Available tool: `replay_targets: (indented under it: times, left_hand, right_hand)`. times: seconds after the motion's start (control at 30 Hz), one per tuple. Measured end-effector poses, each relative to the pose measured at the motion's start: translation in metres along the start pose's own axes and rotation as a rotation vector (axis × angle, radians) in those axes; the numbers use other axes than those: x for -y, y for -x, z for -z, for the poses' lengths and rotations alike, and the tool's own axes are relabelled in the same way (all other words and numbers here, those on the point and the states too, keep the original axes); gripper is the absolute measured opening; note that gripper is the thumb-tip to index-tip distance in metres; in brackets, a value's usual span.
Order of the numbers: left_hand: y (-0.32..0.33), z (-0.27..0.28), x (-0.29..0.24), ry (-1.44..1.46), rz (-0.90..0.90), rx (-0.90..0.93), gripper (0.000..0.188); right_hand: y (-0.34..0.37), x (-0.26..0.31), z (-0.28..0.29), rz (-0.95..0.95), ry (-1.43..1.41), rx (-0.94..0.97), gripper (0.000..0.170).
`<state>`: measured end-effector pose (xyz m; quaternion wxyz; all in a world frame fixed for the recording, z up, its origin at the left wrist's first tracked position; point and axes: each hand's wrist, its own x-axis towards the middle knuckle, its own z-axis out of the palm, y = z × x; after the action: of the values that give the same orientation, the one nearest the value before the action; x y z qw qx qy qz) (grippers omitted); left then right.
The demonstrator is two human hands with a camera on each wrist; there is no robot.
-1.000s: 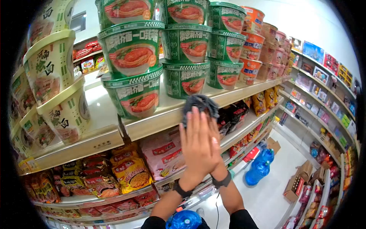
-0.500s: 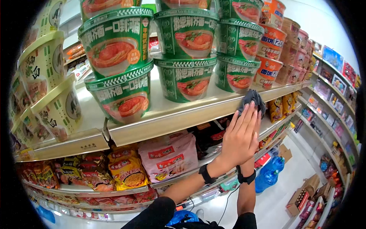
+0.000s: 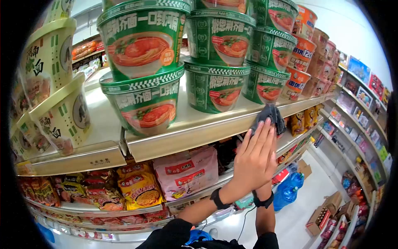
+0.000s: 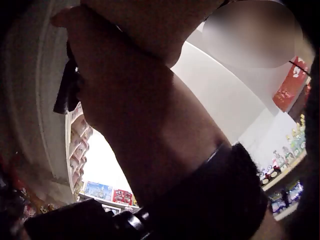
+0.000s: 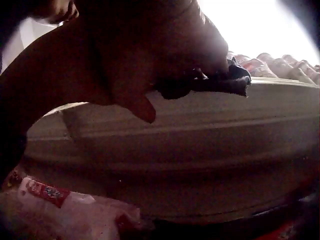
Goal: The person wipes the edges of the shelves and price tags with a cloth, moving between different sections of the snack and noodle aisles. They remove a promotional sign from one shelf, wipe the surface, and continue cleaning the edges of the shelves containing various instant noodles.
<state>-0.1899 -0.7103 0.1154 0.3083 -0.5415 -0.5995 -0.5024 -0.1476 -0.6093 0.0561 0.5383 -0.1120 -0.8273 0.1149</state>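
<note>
A dark grey cloth [image 3: 269, 118] is bunched on the front edge of the shelf [image 3: 186, 137], below green noodle bowls [image 3: 265, 85]. My left hand [image 3: 255, 157] lies on top of the right hand with its fingers straight. Mostly hidden beneath it, my right hand [image 3: 271, 166] holds the cloth against the edge. In the right wrist view the cloth [image 5: 220, 85] sticks out from under dark, shadowed fingers along the shelf front. The cloth [image 4: 67, 90] also shows at the left of the left wrist view.
Cream bowls [image 3: 62, 120] stand at the left, orange ones [image 3: 296, 83] beyond the green stacks. Bagged noodles, including a pink pack [image 3: 186, 174], fill the shelf below. Blue wrapped bottles [image 3: 286, 191] and an open carton [image 3: 319, 220] are on the floor.
Both hands and the cloth moved right along the shelf edge, from below the middle green bowls to near the orange bowls, then slightly back left. The head view shifted too.
</note>
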Motion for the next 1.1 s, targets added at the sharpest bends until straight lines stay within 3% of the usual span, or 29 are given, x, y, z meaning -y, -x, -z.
replay_targets:
  times: [0.27, 0.43, 0.6, 0.87, 1.1]
  left_hand:
    - [0.031, 0.085, -0.003, -0.148, 0.103, -0.022, 0.054]
    - [0.064, 0.162, 0.005, -0.380, 0.169, -0.121, 0.054]
    - [0.080, 0.202, -0.002, -0.482, 0.247, -0.256, 0.057]
    - [0.078, 0.167, 0.015, -0.546, 0.162, -0.363, 0.058]
    - [0.051, 0.116, 0.014, -0.530, 0.123, -0.202, 0.053]
  right_hand:
    - [0.012, 0.085, -0.027, 0.137, -0.096, 0.054, 0.053]
    - [0.019, 0.163, -0.056, 0.281, -0.247, 0.106, 0.053]
    - [0.025, 0.220, -0.076, 0.387, -0.378, 0.134, 0.053]
    - [0.006, 0.208, -0.074, 0.473, -0.429, 0.113, 0.052]
    - [-0.008, 0.141, -0.073, 0.412, -0.411, 0.001, 0.050]
